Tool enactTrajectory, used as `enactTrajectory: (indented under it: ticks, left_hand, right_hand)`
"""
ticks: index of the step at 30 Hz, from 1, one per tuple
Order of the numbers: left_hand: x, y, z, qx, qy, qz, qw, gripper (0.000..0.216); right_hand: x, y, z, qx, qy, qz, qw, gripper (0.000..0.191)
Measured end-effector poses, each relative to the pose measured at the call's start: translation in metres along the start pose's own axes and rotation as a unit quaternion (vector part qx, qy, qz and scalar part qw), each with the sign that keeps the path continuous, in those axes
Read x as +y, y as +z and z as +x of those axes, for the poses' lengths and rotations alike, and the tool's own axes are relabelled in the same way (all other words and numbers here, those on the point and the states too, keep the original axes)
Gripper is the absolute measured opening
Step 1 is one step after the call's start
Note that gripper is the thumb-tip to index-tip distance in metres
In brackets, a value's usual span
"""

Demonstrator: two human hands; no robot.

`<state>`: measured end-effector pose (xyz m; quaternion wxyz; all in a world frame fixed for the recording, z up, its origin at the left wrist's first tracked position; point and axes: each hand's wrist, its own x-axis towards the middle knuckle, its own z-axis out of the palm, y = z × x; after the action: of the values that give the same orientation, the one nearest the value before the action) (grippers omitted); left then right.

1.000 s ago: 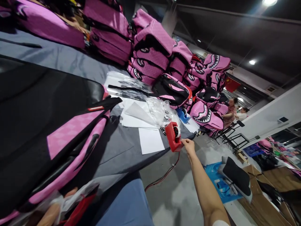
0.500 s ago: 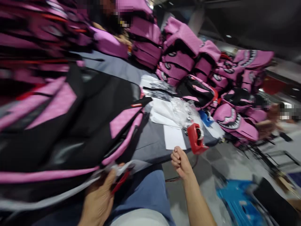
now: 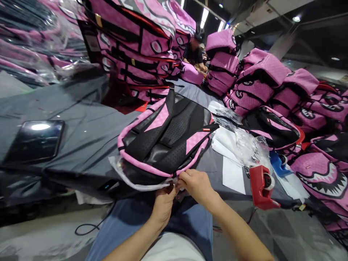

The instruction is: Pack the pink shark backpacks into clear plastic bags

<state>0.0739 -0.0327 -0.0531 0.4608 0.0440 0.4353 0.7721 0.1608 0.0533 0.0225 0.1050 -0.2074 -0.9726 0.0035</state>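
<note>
A pink and black backpack (image 3: 176, 123) lies on the grey-covered table, its strap side up. Along its near edge runs a whitish plastic strip (image 3: 136, 185), which leads to my left hand (image 3: 163, 204). That hand is closed on the strip's end at the backpack's near corner. My right hand (image 3: 199, 186) meets it there, fingers pinched together right beside the pink piping. What lies between the right fingertips is hidden. A small shiny bit shows between the hands, too small to name.
A red tape dispenser (image 3: 259, 188) stands at the table's front edge, a blue one (image 3: 280, 163) behind it. White papers (image 3: 233, 174) and clear plastic bags (image 3: 250, 141) lie right of the backpack. A tablet (image 3: 36, 139) is at left. Stacked pink backpacks (image 3: 261, 69) and a seated person (image 3: 194, 54) are behind.
My right hand has come left from near the red tape dispenser to join my left hand at the backpack's edge. The view has swung left, bringing in the tablet.
</note>
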Motion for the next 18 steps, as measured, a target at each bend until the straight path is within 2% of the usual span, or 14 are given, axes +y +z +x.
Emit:
enactTrajectory:
  ticks: [7, 10, 13, 18]
  left_hand:
    - [0.002, -0.006, -0.005, -0.032, -0.015, -0.015, 0.999, 0.058]
    - [0.002, -0.007, -0.006, -0.009, -0.023, -0.032, 0.999, 0.063]
    - [0.003, -0.007, -0.005, 0.012, -0.05, -0.015, 0.999, 0.063]
    - [0.015, -0.005, -0.004, 0.02, -0.095, 0.01, 0.995, 0.063]
  right_hand:
    - [-0.008, 0.0, 0.001, 0.006, 0.035, 0.017, 0.999, 0.006]
    - [-0.006, -0.005, 0.001, -0.002, 0.058, 0.036, 0.998, 0.004]
    - [0.003, -0.012, -0.001, -0.034, 0.079, 0.15, 0.985, 0.01]
    - [0.017, -0.007, 0.002, -0.069, 0.105, 0.354, 0.927, 0.017]
